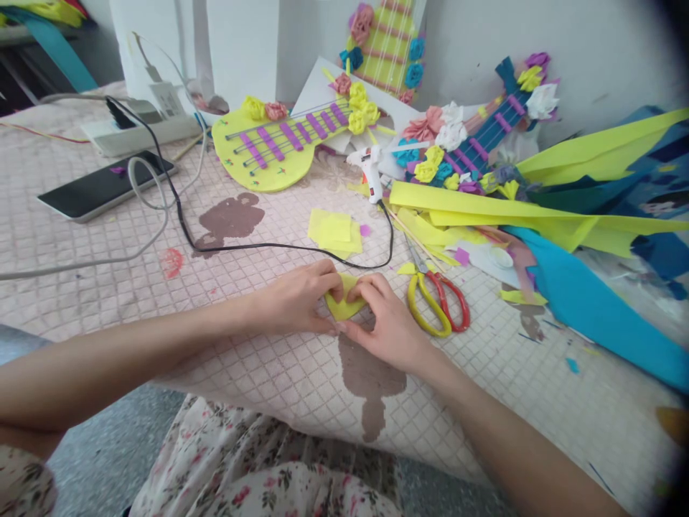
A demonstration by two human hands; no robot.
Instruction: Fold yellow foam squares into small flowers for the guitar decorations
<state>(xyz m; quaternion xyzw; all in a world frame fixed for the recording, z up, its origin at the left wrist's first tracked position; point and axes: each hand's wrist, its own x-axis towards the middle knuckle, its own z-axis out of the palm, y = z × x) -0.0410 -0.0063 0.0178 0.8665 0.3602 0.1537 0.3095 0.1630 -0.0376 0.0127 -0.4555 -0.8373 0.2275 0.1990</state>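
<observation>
Between my two hands, just above the cloth, is a small piece of yellow crepe paper [344,307]. My left hand [308,296] pinches its left side with curled fingers. On its right side the fingers of my right hand [383,316] are closed, thumb towards the other thumb. A short stack of yellow paper squares [334,230] lies beyond my hands. Scissors [437,301] with one yellow and one red handle rest to the right of my right hand. Behind them stands a white hot glue gun [370,172], its black cord looping across the table.
A yellow paper guitar [269,151] and a blue one [479,147] with paper flowers lie at the back. Yellow strips [484,208] and a blue strip [581,294] cover the right side. A phone [102,188] and power strip [134,133] lie left, on the quilted cloth [258,373].
</observation>
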